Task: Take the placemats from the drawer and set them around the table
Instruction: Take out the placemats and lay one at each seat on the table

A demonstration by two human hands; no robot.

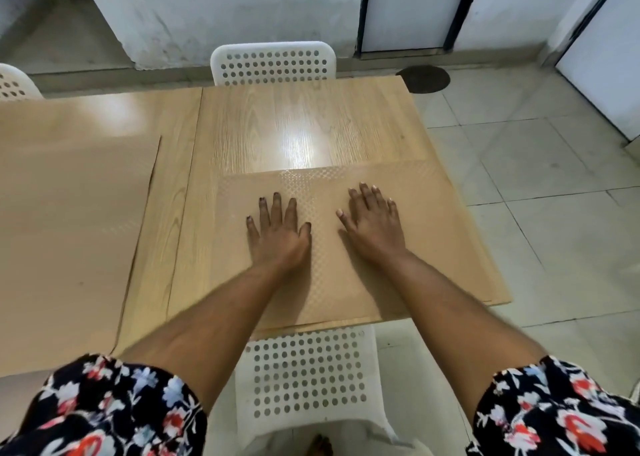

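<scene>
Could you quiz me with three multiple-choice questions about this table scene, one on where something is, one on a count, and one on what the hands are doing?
1. Where does the placemat under the hands lie?
A. at the table's near right corner
B. on the floor
C. on a chair seat

2. How many white perforated chairs show?
A. one
B. three
C. five

3. How are the hands?
A. clenched into fists
B. flat, palms down on the mat
C. gripping a cup

Answers: 1 A, the mat covers the wooden table at its near right corner. 2 B, a far chair, a near chair and a chair at far left. 3 B, the left hand and right hand rest spread open.
</scene>
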